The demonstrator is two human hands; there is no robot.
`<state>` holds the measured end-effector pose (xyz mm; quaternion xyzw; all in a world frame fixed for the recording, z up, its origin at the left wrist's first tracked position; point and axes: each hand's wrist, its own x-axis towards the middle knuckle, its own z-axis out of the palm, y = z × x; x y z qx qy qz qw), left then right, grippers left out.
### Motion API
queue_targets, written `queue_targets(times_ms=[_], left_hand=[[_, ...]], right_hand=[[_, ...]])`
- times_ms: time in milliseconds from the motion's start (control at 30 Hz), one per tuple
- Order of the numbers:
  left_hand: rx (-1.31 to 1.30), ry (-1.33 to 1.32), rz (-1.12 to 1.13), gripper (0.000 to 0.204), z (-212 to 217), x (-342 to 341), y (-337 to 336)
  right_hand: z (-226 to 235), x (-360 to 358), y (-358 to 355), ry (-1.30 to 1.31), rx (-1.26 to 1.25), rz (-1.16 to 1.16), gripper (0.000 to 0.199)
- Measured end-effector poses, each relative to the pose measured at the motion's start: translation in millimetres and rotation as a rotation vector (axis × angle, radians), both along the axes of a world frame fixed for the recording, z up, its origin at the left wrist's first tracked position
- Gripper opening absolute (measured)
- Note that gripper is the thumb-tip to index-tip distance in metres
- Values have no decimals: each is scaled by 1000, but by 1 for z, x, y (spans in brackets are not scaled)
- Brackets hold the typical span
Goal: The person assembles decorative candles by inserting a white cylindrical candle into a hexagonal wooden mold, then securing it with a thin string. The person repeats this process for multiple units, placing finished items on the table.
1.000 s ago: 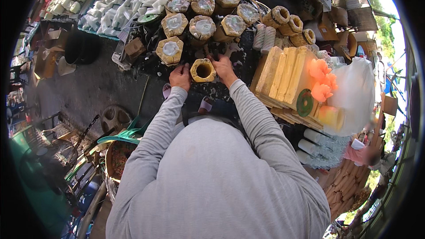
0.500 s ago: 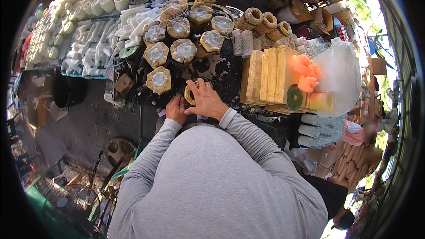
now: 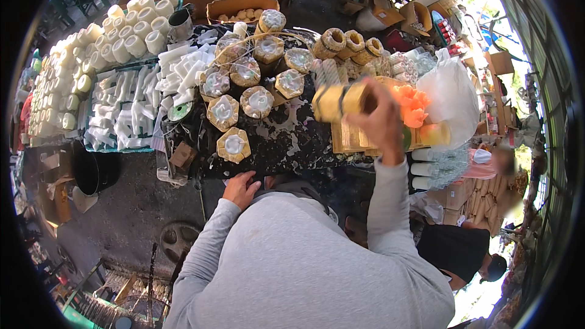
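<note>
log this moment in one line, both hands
right hand: holds yellow tube sideways | left hand: near table, nothing visibly held | white-filled molds: on table

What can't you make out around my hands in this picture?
In the head view:
Yellow tube: surface detail blurred; your right hand covers part.
Yellow slabs: partly hidden behind the tube and right hand.
Left hand: palm faces away from view.
Co-worker in black: partly hidden by your grey shirt.
</note>
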<state>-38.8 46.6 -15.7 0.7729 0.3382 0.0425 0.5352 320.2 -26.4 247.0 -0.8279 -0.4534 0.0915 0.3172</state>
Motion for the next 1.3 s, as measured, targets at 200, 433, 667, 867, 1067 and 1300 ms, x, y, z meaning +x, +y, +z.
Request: queue_targets(times_ms=[200, 433, 667, 867, 1067, 1300], left_hand=[[-10, 196, 80, 49, -29, -30, -10], [75, 390, 419, 53, -22, -61, -34], [-20, 534, 447, 54, -19, -53, -57], [-8, 488, 457, 55, -22, -35, -53], [-5, 496, 409, 55, -27, -29, -43], [-24, 548, 423, 53, -30, -40, -50]], right_hand=[[-33, 151, 176, -464, 119, -68, 76], [-150, 249, 296, -405, -255, 307, 91], [-173, 231, 304, -397, -723, 727, 93], [-168, 223, 281, -389, -725, 935, 88], [-176, 228, 273, -453, -718, 742, 95], [-176, 219, 277, -483, -812, 668, 102]])
